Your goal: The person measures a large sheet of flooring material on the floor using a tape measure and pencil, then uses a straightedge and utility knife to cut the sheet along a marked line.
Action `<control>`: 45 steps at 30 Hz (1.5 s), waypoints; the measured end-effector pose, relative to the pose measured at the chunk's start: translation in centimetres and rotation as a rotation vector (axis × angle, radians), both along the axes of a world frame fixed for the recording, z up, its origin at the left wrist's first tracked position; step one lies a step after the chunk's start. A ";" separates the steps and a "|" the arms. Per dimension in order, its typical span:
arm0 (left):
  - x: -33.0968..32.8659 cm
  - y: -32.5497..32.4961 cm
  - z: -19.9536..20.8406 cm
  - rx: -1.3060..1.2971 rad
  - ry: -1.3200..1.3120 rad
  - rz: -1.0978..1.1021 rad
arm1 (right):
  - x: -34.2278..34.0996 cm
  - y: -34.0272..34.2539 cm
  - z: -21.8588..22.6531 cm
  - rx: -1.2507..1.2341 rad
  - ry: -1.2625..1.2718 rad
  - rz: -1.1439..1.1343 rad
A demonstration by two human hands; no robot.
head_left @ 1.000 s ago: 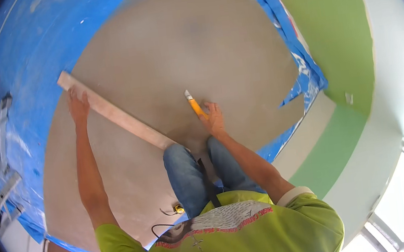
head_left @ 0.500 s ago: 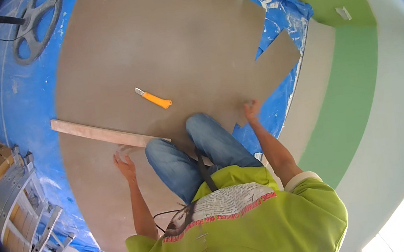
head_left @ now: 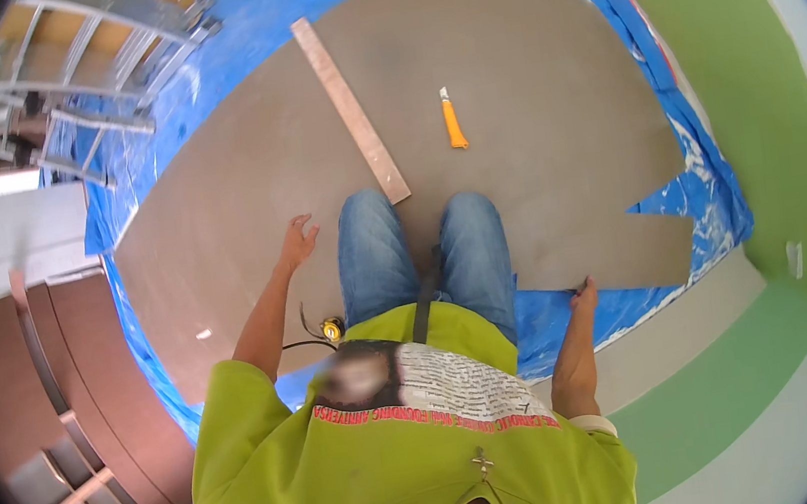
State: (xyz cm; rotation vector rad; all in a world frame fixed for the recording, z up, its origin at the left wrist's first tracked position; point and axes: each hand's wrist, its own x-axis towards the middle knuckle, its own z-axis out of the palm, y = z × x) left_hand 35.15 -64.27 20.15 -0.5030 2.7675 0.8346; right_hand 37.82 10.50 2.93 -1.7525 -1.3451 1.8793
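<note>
A large flat brown sheet (head_left: 517, 26) lies under my knees, with a pointed notch cut into its right side. My left hand (head_left: 298, 243) hovers over it beside my left knee, fingers apart and holding nothing. By my right side, my right hand (head_left: 584, 293) is at the sheet's near edge, its fingers closed on that edge. A long wooden strip (head_left: 345, 103) rests on the sheet, one end close to my left knee. To the right of the strip is a yellow-orange utility knife (head_left: 455, 127), its blade end pointing away from me.
Blue plastic sheeting (head_left: 553, 319) surrounds the brown sheet. A metal ladder (head_left: 96, 128) is at the far left, brown shelving (head_left: 88, 391) at the left. A green and white wall (head_left: 754, 68) bounds the right. A small yellow-and-black round object (head_left: 332, 329) lies by my left hip.
My view and body have turned left, so the strip and knife appear rotated and farther right. My right hand has moved from above the sheet to its near edge. My left hand stays empty.
</note>
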 end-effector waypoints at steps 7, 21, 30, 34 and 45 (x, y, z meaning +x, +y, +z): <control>20.1 -3.0 -2.2 0.103 -0.213 0.321 | -0.1 -1.2 10.7 0.574 -0.015 0.038; 8.6 -5.4 -12.2 0.277 0.163 0.359 | -6.8 0.8 37.3 1.190 -0.186 0.827; -8.9 1.6 -1.0 0.898 0.180 0.241 | -23.2 -23.3 43.0 0.766 0.468 0.953; -16.5 1.4 6.1 1.491 0.216 0.286 | -33.0 -38.2 36.2 0.286 0.622 1.040; -16.9 -12.5 -2.0 1.221 0.115 0.756 | -38.4 -61.7 5.1 1.002 0.324 1.708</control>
